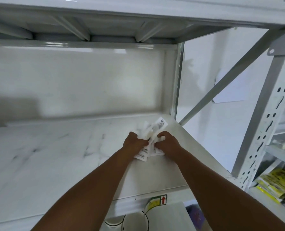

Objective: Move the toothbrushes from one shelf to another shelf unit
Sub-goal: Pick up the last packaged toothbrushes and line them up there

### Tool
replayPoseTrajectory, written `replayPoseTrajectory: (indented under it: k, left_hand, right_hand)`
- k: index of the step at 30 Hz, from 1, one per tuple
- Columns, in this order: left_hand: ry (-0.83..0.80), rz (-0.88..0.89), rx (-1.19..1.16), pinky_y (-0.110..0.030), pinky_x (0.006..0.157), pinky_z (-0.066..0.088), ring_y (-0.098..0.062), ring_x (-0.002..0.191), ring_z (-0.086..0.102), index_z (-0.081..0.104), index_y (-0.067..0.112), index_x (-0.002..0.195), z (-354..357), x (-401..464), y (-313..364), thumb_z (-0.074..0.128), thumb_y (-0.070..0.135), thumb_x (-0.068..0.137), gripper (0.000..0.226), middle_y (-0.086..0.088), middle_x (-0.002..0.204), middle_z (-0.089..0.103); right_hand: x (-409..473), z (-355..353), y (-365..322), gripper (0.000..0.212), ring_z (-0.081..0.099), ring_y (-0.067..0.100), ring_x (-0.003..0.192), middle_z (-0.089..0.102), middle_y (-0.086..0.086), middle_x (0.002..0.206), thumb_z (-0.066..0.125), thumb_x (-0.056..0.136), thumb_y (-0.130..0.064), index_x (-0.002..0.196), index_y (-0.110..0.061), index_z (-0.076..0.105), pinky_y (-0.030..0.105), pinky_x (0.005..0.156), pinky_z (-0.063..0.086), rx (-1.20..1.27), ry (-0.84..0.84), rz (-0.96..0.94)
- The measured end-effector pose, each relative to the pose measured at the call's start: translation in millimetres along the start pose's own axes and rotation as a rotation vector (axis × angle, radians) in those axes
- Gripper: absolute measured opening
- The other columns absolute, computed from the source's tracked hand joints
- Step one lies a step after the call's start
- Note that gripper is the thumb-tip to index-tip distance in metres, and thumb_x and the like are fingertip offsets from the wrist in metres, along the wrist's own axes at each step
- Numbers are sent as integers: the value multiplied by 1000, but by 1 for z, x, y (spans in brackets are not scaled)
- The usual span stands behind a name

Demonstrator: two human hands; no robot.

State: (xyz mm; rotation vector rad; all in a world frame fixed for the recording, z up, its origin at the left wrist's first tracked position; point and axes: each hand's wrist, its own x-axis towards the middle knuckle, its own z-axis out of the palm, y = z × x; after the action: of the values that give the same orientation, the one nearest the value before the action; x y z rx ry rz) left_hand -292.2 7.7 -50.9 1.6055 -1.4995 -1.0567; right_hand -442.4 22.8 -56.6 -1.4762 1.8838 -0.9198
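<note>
A bundle of toothbrushes in white packets (152,130) lies at the back right of the white shelf (55,155). My left hand (134,143) grips the bundle's near left side. My right hand (167,142) grips its right side, fingers curled over the packets. Both arms reach in from the bottom of the view. One packet with a printed label sticks out toward the back corner; another labelled end shows below my left hand. The image is blurred, so single brushes cannot be made out.
The shelf above (88,30) hangs low overhead. A grey diagonal brace (230,77) and perforated upright (268,124) stand to the right. A neighbouring shelf unit holds yellow packets (275,185). White bowls (135,220) sit on the level below.
</note>
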Motion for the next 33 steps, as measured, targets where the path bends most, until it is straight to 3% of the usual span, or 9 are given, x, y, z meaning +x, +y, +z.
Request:
replayPoseTrajectory:
  k: [2, 5, 9, 11, 17, 23, 26, 29, 33]
  left_hand:
    - [-19, 13, 15, -27, 62, 47, -24, 78, 67, 61, 0, 105, -1, 3, -2, 70, 32, 57, 58, -16, 95, 69]
    - [-41, 26, 22, -37, 75, 51, -30, 84, 68, 64, 2, 100, -1, 7, -6, 60, 34, 49, 60, -16, 92, 69]
    - [-71, 55, -26, -29, 70, 43, -20, 70, 56, 54, 20, 75, -3, -8, -1, 59, 30, 65, 15, -1, 76, 58]
    - [-89, 83, -39, -33, 81, 48, -20, 81, 59, 52, 31, 83, -2, -16, 3, 56, 32, 76, 8, 6, 80, 57]
    - [-75, 137, 9, -44, 103, 45, -25, 112, 60, 58, 28, 123, 4, -5, -4, 45, 33, 78, 48, -2, 126, 62]
    - [-42, 9, -30, -39, 94, 52, -28, 103, 63, 43, 27, 128, 2, -9, 2, 51, 35, 65, 64, -6, 117, 60]
    - [-51, 3, -34, -35, 84, 54, -27, 92, 68, 54, 13, 107, 2, -4, 5, 65, 50, 75, 51, -7, 99, 66]
    - [-74, 44, 59, -32, 71, 50, -24, 73, 65, 62, 5, 93, 8, 1, 2, 72, 50, 69, 52, -8, 79, 65]
    - [-11, 15, 80, -31, 77, 48, -29, 95, 67, 58, 4, 105, 10, 7, 0, 71, 32, 77, 41, -9, 93, 63]
  right_hand:
    - [-1, 0, 0, 56, 60, 27, 106, 62, 6, 110, 66, 61, -28, 116, -25, 52, 41, 93, 49, 24, 3, -7]
    - [-5, -4, -1, 67, 57, 23, 92, 55, 4, 100, 70, 75, -15, 134, -15, 36, 31, 79, 45, 62, -24, 25]
    - [-2, -4, 2, 74, 57, 23, 90, 53, 3, 94, 71, 76, -13, 137, -9, 30, 31, 78, 46, 77, 2, 46]
    - [-3, -4, 1, 68, 56, 24, 92, 52, 5, 100, 72, 75, -16, 131, -7, 35, 33, 82, 48, 64, 1, 61]
    - [-1, -4, 0, 61, 60, 26, 99, 59, 10, 109, 73, 73, -17, 123, -4, 41, 35, 84, 50, 75, -28, 68]
    - [1, -2, 0, 68, 62, 31, 105, 62, 14, 113, 74, 62, -27, 119, -5, 43, 45, 94, 51, 81, -40, 54]
    - [3, 0, 2, 80, 62, 30, 106, 62, 10, 114, 69, 48, -38, 118, -10, 46, 47, 95, 50, 69, -38, 33]
    - [0, -2, 2, 81, 61, 28, 107, 62, 9, 116, 70, 52, -35, 126, -13, 45, 44, 96, 49, 69, -44, 10]
    - [0, -7, 4, 70, 61, 26, 103, 60, 11, 115, 73, 73, -17, 134, -9, 40, 30, 81, 45, 94, -65, 26]
